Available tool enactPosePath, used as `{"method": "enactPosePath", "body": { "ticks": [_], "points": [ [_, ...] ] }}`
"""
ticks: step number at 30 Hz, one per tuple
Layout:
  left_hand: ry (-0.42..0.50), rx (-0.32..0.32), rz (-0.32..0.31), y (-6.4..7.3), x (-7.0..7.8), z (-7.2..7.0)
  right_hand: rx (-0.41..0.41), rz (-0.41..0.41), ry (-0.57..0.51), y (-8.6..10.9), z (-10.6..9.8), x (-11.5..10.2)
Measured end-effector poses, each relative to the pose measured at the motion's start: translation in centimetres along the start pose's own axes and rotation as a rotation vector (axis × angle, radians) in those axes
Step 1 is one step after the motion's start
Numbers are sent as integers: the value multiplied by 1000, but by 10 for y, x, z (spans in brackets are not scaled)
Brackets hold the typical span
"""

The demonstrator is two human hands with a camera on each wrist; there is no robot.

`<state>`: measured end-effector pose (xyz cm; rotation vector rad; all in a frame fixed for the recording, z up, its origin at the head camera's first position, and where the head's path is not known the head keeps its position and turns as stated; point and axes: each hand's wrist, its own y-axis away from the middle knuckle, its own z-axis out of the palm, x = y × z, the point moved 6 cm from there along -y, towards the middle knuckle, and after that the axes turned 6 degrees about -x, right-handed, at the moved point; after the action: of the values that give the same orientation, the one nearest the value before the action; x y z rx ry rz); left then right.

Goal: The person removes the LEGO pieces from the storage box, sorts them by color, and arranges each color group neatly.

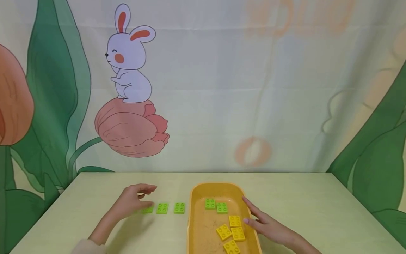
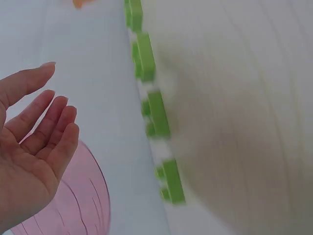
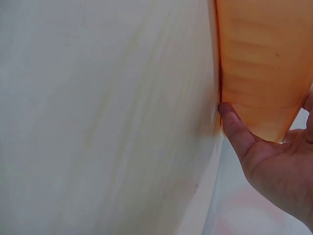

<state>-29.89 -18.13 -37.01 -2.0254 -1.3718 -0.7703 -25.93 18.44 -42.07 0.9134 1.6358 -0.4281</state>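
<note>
My left hand [image 1: 133, 201] hovers by the left end of a row of green building bricks [image 1: 162, 208] on the table, partly covering the leftmost ones in the head view. In the left wrist view its fingers are loosely bent, with nothing between them, apart from the green bricks [image 2: 159, 113]. My right hand [image 1: 269, 225] holds the right wall of a yellow-orange tray [image 1: 190, 225], thumb over the rim. The right wrist view shows a fingertip low against the tray's outer wall [image 3: 264, 63]. Inside lie two green bricks [image 1: 210, 203] and several yellow bricks [image 1: 235, 221].
The pale table [image 1: 301, 197] extends to both sides of the tray. Behind its far edge hangs a cloth backdrop [image 1: 203, 106] printed with a rabbit, tulips and leaves. The tray's near end runs out of the head view.
</note>
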Motion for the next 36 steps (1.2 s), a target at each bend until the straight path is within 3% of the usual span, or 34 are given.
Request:
{"method": "enactPosePath", "body": {
  "ticks": [8,18,27,36],
  "points": [
    [50,-44,162,-12,48,39,2,-3,-3,-1,0,-1],
    [78,-135,237,-34,92,89,-38,-34,-17,-1,-1,-2],
    [-113,-241,266,-53,107,131,-51,-52,-8,-1,-1,-2],
    [-348,-384,213,-66,106,160,-43,-53,24,0,0,-2]
  ]
}}
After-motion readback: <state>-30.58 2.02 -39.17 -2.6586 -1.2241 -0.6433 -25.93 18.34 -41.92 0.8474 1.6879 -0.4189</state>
